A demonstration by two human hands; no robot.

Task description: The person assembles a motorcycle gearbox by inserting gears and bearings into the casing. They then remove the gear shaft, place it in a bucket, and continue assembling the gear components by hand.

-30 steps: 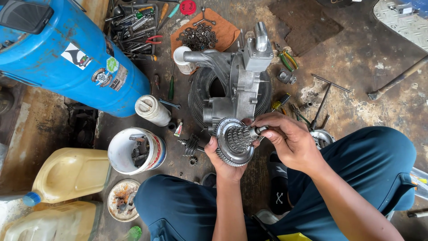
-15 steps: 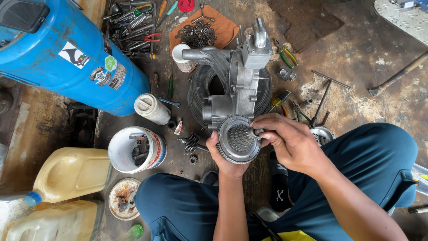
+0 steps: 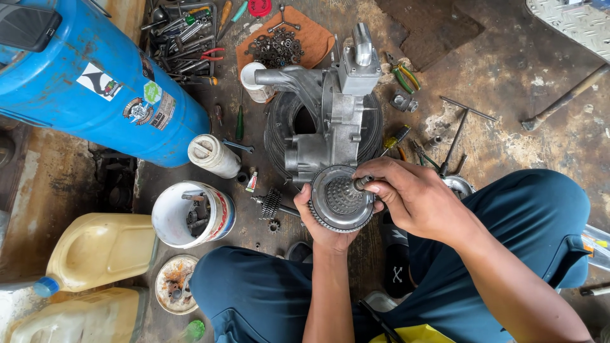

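Both hands meet at a round toothed clutch drum [image 3: 342, 198]. Left hand [image 3: 321, 225] cups it from below, fingers curled round its geared rim; right hand [image 3: 413, 200] pinches a small metal piece [image 3: 361, 183] at the drum's upper right edge. The drum's open face looks up at the camera, so its axis runs roughly vertical. It sits against the near end of a grey engine casing [image 3: 333, 117], whose long axis runs away from the person, resting on a black tyre [image 3: 279, 136]. Left of it stand a white bucket [image 3: 190, 213] and a blue barrel [image 3: 95, 82].
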